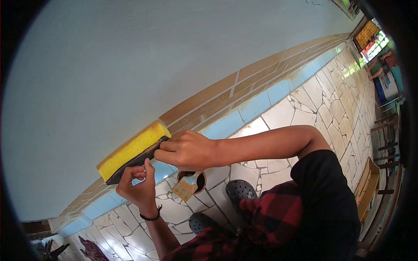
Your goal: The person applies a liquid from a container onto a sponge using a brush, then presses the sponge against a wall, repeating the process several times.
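Note:
A long yellow sponge block (135, 150) with a dark, stained backing (138, 161) lies against the wall, over the brown brick pattern (204, 106). My right hand (186, 150) is closed on the backing at its upper right end, the fingers curled round the edge. My left hand (138, 182), with a dark bracelet at the wrist, has bent fingers and a thumb closed at the lower part of the same backing. Below my right hand stands a small round container (201, 182), partly hidden, with a wide, paint-stained brush (185, 190) lying across its top.
Light-blue tiles (224, 126) run along the wall's foot, beside a floor of broken pale tiles (300, 108). My feet in dark clogs (241, 190) are near the container. Wooden furniture (369, 185) lines the right side. Farther off, a person (385, 63) is partly visible.

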Tool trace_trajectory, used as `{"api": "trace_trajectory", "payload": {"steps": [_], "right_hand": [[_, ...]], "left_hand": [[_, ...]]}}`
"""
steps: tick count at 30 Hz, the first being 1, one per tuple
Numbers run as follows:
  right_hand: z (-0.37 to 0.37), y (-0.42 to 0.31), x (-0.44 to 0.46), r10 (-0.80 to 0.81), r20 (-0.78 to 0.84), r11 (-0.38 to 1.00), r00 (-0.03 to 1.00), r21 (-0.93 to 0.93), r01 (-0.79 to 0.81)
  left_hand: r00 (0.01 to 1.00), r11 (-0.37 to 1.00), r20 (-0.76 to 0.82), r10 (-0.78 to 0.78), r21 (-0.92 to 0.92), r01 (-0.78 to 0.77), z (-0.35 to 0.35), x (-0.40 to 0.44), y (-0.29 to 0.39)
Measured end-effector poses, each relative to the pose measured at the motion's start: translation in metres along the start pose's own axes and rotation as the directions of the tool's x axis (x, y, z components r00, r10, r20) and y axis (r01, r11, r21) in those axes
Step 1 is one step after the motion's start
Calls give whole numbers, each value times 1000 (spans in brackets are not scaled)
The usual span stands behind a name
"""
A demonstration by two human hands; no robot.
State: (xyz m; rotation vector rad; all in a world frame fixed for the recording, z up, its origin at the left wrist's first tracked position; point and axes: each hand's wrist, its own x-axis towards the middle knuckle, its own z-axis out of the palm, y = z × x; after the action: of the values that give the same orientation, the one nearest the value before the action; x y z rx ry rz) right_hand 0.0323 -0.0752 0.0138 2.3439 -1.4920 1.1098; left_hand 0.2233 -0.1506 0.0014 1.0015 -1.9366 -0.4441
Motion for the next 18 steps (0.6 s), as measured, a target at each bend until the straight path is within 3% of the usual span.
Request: {"api": "trace_trajectory", "payload": {"steps": [12, 18], "right_hand": [[3, 2, 0, 6, -9, 1000, 1000, -14, -6], [5, 4, 1, 7, -36, 1000, 999, 2, -7]], "left_hand": [[1000, 1000, 13, -18, -6, 18, 1, 1, -2], [999, 997, 11, 52, 54, -53, 0, 6, -3]]}}
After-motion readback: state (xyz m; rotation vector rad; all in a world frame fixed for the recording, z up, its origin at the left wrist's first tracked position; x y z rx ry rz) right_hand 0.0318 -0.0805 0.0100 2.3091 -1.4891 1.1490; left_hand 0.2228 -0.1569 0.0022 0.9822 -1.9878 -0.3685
